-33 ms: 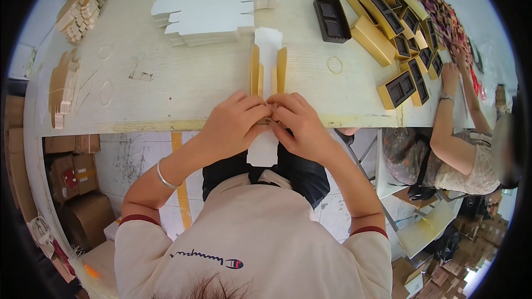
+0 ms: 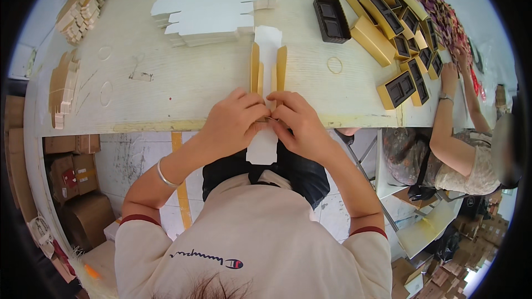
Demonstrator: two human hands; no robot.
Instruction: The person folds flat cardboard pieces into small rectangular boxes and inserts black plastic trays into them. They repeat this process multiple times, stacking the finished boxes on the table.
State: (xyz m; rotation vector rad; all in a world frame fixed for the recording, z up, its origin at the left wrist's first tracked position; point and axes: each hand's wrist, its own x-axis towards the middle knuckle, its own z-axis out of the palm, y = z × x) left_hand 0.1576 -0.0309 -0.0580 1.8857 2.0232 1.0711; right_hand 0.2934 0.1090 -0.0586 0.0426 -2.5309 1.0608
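Observation:
A partly folded carton (image 2: 267, 50), white inside and gold outside, lies across the near edge of the table. Its gold side walls stand up, and one white flap hangs toward my lap. My left hand (image 2: 235, 116) pinches the carton's near left corner, thumb and fingers bent. Opposite it, my right hand (image 2: 299, 119) grips the near right corner, its fingertips almost meeting the left ones. The folds between the fingertips are largely hidden. Beyond the carton sits a stack of flat white carton blanks (image 2: 213, 5).
Finished gold boxes with dark inserts (image 2: 399, 86) are piled at the right. A dark plastic tray (image 2: 332, 19) and a rubber band (image 2: 334, 65) lie nearer the middle. More folded blanks (image 2: 65, 86) stand at the left. A co-worker's arm (image 2: 449, 99) reaches in at right.
The carton has shifted very slightly away from me, with both hands still on its near corners.

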